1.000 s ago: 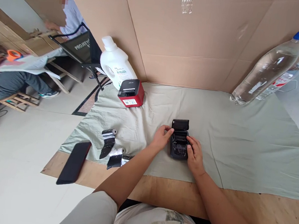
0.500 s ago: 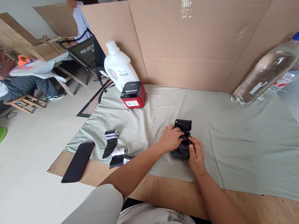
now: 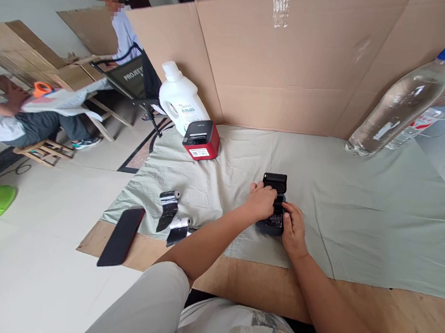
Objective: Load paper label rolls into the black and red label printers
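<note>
Both hands are on the little black printer [image 3: 271, 220] sitting mid-cloth on the grey-green sheet [image 3: 361, 213], a bit toward my edge of the table. My left hand [image 3: 260, 202] is curled over the top of it, fingers down into the open bay where the lid [image 3: 275, 182] stands flipped up behind; my right hand [image 3: 293, 232] sits against the right side with the thumb at the front edge, so it's pinned between the two, though I can't tell if anything is actually pinched inside the bay. It looks like a light, hard plastic shell, stiff and a bit slick, and I'd guess it skates on the cloth if not braced. That hinged lid seems the weak spot, so I'd take it by the body's flanks, not the flap. Off to the left lie two shiny film rolls [image 3: 168, 206] and [image 3: 178, 229], partly unwound, thin and floppy, plus a dark phone [image 3: 121, 236] near the cloth's corner. Further back are a red printer [image 3: 201, 139], a white jug [image 3: 179, 100] and a big clear bottle [image 3: 400, 103] against the cardboard [image 3: 296, 73].
</note>
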Demonstrator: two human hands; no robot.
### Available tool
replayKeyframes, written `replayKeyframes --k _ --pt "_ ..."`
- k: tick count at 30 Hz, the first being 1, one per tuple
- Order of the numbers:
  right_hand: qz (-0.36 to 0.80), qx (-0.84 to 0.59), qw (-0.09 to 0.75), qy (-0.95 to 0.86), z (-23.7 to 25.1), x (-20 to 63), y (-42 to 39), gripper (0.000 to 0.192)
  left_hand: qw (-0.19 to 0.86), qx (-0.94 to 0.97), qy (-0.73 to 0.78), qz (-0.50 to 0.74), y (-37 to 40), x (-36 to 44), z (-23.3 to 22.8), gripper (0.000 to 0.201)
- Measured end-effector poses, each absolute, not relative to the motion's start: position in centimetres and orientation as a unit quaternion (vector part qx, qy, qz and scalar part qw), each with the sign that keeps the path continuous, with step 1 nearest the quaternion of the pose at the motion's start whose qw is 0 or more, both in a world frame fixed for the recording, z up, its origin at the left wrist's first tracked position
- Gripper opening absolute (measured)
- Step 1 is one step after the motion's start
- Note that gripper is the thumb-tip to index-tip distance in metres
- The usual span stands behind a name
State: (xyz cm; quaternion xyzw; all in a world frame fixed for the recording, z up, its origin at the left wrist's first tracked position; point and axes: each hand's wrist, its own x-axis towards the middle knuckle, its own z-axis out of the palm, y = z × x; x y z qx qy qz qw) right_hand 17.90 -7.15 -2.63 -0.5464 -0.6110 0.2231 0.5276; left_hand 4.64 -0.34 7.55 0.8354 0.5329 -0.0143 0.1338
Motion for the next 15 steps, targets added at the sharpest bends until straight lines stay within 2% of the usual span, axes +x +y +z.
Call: replayKeyframes --k 5,10,13,15 --pt "0.214 -0.542 0.529 -0.616 -2.6 18.1 -7.1 0.034 0.156 0.85 0.5 0.053 -0.5 4.3 7.4 0.021" --pt "0.213 -0.537 0.524 -0.626 -2.6 18.1 -7.1 0.034 0.362 0.767 0.494 0.193 0.6 0.1 9.2 0.031" --pt "0.215 -0.536 0.523 -0.627 -2.5 18.1 -7.2 0.033 0.45 0.749 0.465 0.139 0.8 -5.5 11.3 0.035" --pt "0.213 -0.536 0.523 -0.627 -2.5 18.1 -7.2 0.033 0.426 0.757 0.494 0.035 0.4 -9.5 12.4 0.036"
